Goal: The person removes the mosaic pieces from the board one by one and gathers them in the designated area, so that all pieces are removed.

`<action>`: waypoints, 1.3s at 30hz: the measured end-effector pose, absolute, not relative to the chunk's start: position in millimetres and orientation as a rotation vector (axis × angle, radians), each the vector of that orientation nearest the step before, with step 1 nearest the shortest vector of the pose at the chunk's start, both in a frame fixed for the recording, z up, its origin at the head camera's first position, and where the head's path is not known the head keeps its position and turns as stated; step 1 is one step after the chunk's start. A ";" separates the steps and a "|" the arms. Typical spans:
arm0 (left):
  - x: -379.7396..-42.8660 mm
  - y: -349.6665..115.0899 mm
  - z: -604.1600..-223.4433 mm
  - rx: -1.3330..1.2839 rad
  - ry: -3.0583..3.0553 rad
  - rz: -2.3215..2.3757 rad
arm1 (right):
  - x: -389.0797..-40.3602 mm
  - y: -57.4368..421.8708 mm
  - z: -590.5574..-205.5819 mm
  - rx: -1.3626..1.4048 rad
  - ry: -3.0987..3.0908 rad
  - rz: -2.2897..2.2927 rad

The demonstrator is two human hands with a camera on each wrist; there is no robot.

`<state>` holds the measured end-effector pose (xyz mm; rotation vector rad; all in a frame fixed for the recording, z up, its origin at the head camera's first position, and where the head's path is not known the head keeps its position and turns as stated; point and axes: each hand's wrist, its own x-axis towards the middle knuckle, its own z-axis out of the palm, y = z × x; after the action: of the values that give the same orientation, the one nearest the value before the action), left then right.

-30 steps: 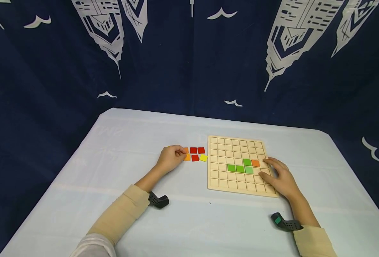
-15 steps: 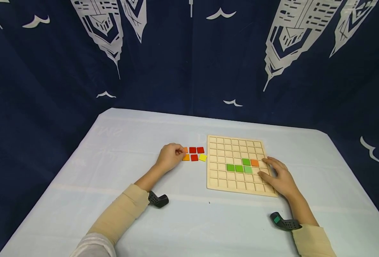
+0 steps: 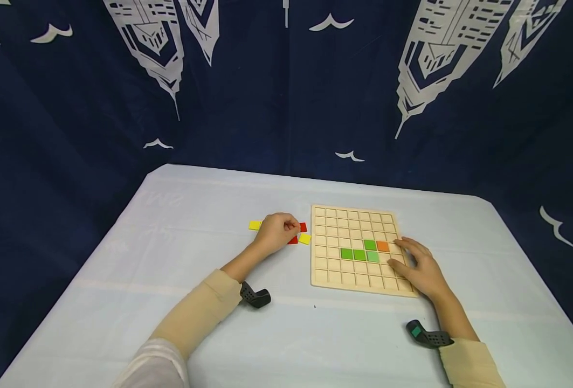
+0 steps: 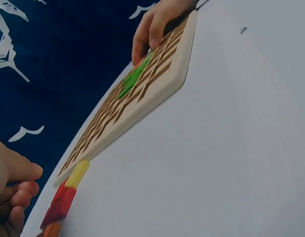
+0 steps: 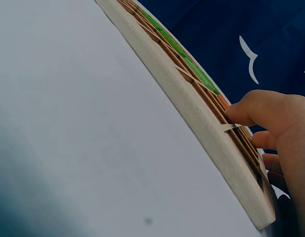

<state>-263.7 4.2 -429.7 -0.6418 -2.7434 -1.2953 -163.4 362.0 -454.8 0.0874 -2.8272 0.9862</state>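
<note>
My left hand (image 3: 277, 234) is over a group of thin square tiles left of the board, fingers loosely curled. In the left wrist view nothing shows between its thumb and fingers. Red tile (image 3: 303, 227) lies right at its fingertips, yellow tile (image 3: 304, 238) just beyond. At the hand's far left another yellow tile (image 3: 254, 225) shows; tiles under the palm are hidden. My right hand (image 3: 422, 267) rests on the right side of the wooden grid board (image 3: 332, 277), thumb and fingers spread. On the board sit several green tiles (image 3: 359, 255) and one orange tile (image 3: 382, 246).
The white-covered table (image 3: 208, 199) ends at a dark blue curtain (image 3: 257, 108) with white printed shapes. Black wrist-worn devices (image 3: 256, 296) jut from both forearms close over the table. A small dark speck (image 3: 315, 306) lies in front of the board.
My left hand has moved right along the tiles, uncovering a yellow tile at the left and covering the orange ones. The right hand stays on the board.
</note>
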 end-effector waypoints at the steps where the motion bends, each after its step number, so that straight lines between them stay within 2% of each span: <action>1: -263.8 8.0 -429.1 -0.659 -2.745 -1.299 | -163.5 362.0 -455.0 0.087 -2.826 0.985; 9: -265.4 33.7 -424.8 -0.799 -2.731 -1.255 | -164.3 364.0 -456.8 0.086 -2.823 0.978; 39: -247.1 110.8 -422.2 -1.064 -2.713 -1.250 | -163.8 362.8 -452.8 0.088 -2.818 1.000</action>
<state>-247.1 110.8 -422.2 -1.0642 -2.7129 -1.2499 -163.8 362.8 -452.8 0.0877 -2.8177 1.0001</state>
